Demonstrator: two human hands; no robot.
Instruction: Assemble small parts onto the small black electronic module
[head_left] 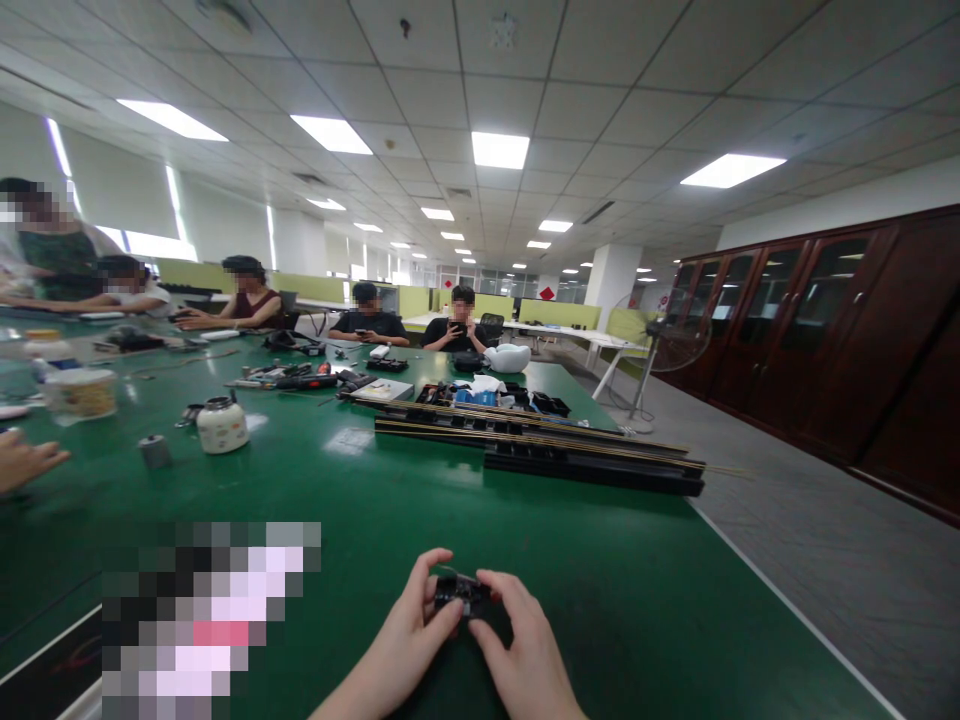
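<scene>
Between my two hands, above the near part of the green table, is a small black device part [463, 592] with fine detail on its upper face; its exact kind is too small to make out. My left hand [415, 625] grips its left end, with the thumb on the near face and the index finger curled over the far side. On the right end, the thumb and fingers of my right hand [517, 640] pinch it. What lies under the part is hidden by my fingers.
Long black rails [592, 465] with thin brass-coloured rods lie across the table [360, 530] at the right. A cream jar [223, 426], a grey cylinder [154, 452] and a plastic tub [81, 395] stand left. Another person's hand [30, 460] reaches in. Several people sit beyond.
</scene>
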